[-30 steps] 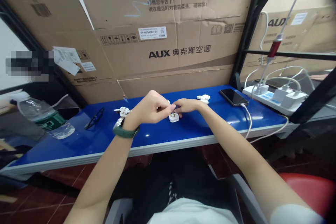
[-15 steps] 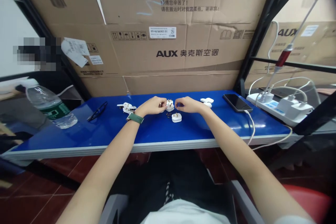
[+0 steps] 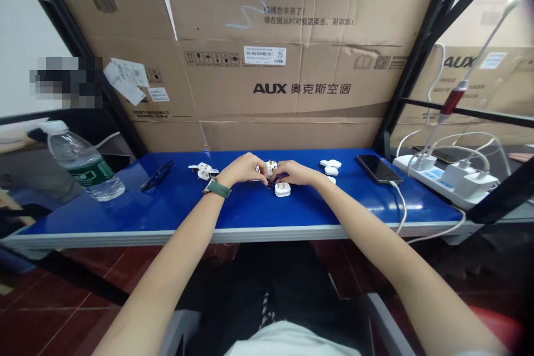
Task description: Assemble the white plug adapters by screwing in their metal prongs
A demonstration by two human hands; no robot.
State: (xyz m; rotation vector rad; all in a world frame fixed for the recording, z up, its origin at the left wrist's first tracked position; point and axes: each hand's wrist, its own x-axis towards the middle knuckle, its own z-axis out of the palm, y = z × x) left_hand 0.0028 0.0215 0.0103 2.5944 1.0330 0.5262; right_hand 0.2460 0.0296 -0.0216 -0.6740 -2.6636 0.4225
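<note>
In the head view, the left hand (image 3: 242, 169) and right hand (image 3: 293, 172) are meeting over the middle of the blue table (image 3: 175, 217), both pinching a small white plug (image 3: 270, 167) held between them just above the tabletop; the fingers are curling tight round it, though how each fingertip is sitting is too small to tell. A second plug (image 3: 282, 189) is lying on the table just below the hands, pins up, a third (image 3: 203, 171) is lying to the left near the glasses (image 3: 156, 176), and white parts (image 3: 330, 167) are resting to the right, short of the phone (image 3: 379, 169). A bottle (image 3: 81, 162) is lying at the far left and a power strip (image 3: 448, 182) is sitting at the right. The held plug is looking light, rigid and smooth, so it is likely best gripped by its flat sides, clear of the pins, which could poke or slip. Compared with half a second earlier, the hands are now closing together on the plug where they were slightly apart, and they are sitting a little lower toward the table.
</note>
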